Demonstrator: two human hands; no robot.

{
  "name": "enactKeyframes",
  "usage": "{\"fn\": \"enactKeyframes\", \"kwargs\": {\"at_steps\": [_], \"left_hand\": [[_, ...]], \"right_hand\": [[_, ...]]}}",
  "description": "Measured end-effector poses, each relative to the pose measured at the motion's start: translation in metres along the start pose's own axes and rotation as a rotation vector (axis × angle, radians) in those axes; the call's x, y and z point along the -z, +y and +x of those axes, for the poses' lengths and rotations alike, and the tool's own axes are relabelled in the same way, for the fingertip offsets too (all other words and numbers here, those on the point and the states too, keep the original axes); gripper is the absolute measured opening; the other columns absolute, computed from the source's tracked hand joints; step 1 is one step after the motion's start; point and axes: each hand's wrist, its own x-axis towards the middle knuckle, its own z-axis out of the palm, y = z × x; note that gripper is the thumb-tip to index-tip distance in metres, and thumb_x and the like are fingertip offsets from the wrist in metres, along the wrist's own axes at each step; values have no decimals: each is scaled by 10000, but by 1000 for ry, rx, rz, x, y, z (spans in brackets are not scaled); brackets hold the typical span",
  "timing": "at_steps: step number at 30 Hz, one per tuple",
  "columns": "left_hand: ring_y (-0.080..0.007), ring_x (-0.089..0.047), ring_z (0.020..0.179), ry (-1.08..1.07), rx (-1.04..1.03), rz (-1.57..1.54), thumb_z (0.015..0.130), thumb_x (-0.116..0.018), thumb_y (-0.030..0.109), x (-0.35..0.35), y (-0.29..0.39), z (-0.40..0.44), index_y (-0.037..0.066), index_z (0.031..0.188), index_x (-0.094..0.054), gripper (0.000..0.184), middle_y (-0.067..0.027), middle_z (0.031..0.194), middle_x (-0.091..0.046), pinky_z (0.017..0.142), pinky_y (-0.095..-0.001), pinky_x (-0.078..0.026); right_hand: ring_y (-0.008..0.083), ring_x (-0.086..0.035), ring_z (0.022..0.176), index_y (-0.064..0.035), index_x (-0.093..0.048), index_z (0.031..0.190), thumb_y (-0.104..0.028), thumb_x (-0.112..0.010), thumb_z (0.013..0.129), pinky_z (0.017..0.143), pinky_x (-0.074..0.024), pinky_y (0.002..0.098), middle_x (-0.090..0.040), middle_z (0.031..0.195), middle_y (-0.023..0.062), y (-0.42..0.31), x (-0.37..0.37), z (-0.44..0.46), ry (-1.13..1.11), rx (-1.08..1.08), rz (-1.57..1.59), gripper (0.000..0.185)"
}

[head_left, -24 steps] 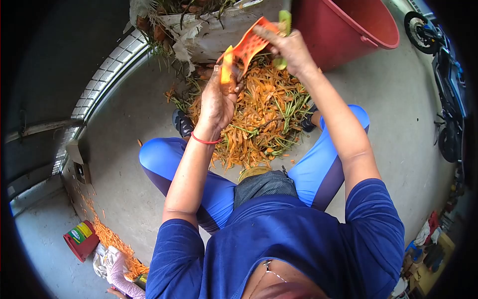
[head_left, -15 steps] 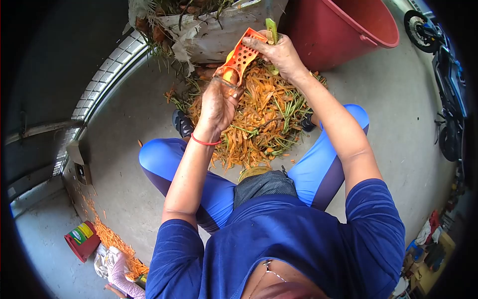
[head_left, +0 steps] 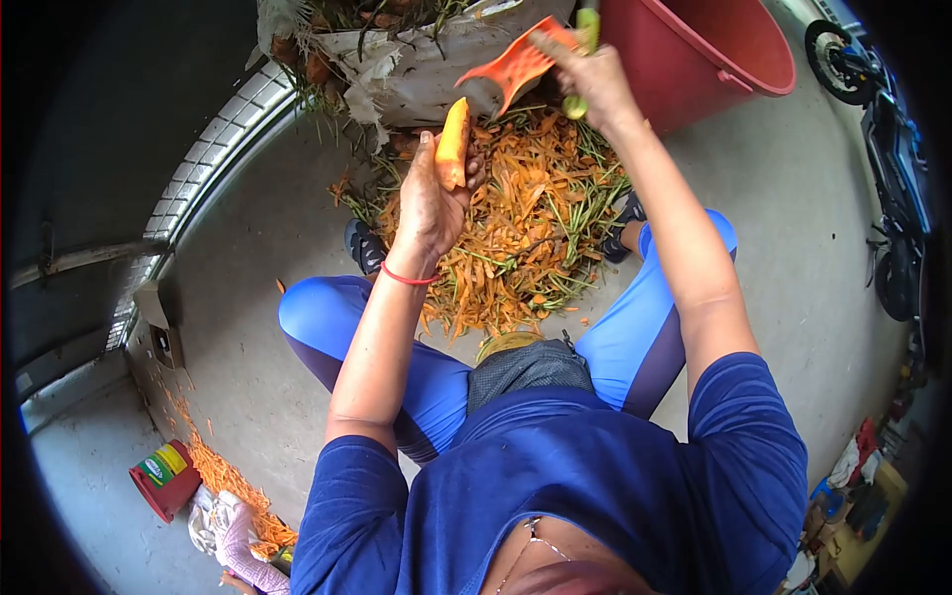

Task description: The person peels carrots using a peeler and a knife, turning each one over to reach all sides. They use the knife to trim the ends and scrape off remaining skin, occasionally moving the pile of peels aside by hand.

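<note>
My left hand [head_left: 433,198] is closed around a carrot [head_left: 453,144], bright orange with a darker patch at its lower end, pointing upward. To the upper right, my right hand [head_left: 595,84] grips an orange plastic peeler [head_left: 521,61] with holes in it and a wide, curved end. A green handle [head_left: 587,30] also shows in my right hand, sticking out above and below the fingers; what it belongs to is hidden. The peeler and the carrot are apart. Below both hands lies a heap of orange peelings [head_left: 526,208] mixed with green stems.
A torn white sack [head_left: 426,79] full of carrots and stems stands ahead, beside a big red tub [head_left: 674,69]. Peelings also lie along the floor at lower left, near a small red bucket [head_left: 164,481]. A motorcycle [head_left: 892,169] stands at right.
My right hand has moved right with the peeler, away from the carrot. The carrot, earlier mostly behind the peeler, now shows in my left hand, which has hardly moved.
</note>
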Motion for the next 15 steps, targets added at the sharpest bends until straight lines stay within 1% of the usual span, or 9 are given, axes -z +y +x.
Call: {"fn": "enactKeyframes", "kwargs": {"at_steps": [1,2,3,7,9,12,13,14,15], "left_hand": [[-159,-505,778,77,-13,11,991,-435,366,-3,-1,0,4,1149,-501,400,-64,918,-542,648,-275,-437],[-163,-504,761,5,10,-29,986,-448,365,2,-2,2,17,1130,-506,381,-60,916,-550,639,-267,-431],[-163,-499,755,25,19,-40,986,-450,358,4,-5,3,20,1125,-507,370,-58,915,-549,636,-266,-428],[-159,-468,737,61,25,-49,985,-443,289,-1,-7,-2,23,1114,-503,301,-65,927,-526,615,-256,-417],[-158,-461,739,15,39,-61,987,-432,265,3,-8,-2,18,1117,-500,287,-79,950,-524,607,-246,-414],[-145,-491,762,-279,151,-244,1005,-397,283,22,-7,3,18,1176,-474,324,-81,1079,-553,649,-252,-446],[-140,-473,751,-257,148,-198,1005,-394,282,20,-7,2,10,1213,-462,349,-89,1070,-546,638,-241,-436],[-134,-456,741,-237,145,-152,1004,-391,282,15,-7,-1,2,1251,-451,378,-98,1061,-539,627,-229,-426],[-129,-439,730,-219,138,-107,1004,-388,281,9,-4,-3,-6,1289,-440,408,-107,1052,-532,616,-218,-415]], "right_hand": [[1,-388,450,-63,-657,854,-333,-793,758,416,-298,168,-500,572,-79,-1,-12,-12,-76,-32,-29,317],[0,-382,456,-66,-665,866,-328,-786,766,424,-292,171,-499,575,-85,-1,-20,-20,-127,-61,-13,305],[0,-376,461,-69,-673,878,-323,-780,774,431,-285,174,-497,577,-91,-1,-27,-27,-181,-86,4,294],[2,-355,487,-87,-708,910,-304,-740,815,443,-275,185,-482,587,-101,0,-38,-38,-269,-20,-57,239],[3,-351,490,-90,-712,928,-315,-744,809,444,-279,184,-477,587,-102,0,-36,-36,-251,-45,-67,256],[7,-355,468,-77,-691,860,-330,-767,784,427,-280,184,-484,581,-93,4,-28,-26,-165,-63,-56,275],[9,-356,456,-72,-675,812,-339,-776,773,418,-278,183,-487,578,-88,9,-16,-13,-111,-69,-33,287],[7,-369,437,-80,-619,734,-340,-782,767,407,-285,177,-496,572,-71,13,-3,-2,-61,-24,-39,308],[7,-388,433,-100,-591,713,-350,-776,772,414,-313,172,-486,554,-68,22,12,10,-2,41,-83,316]]}}
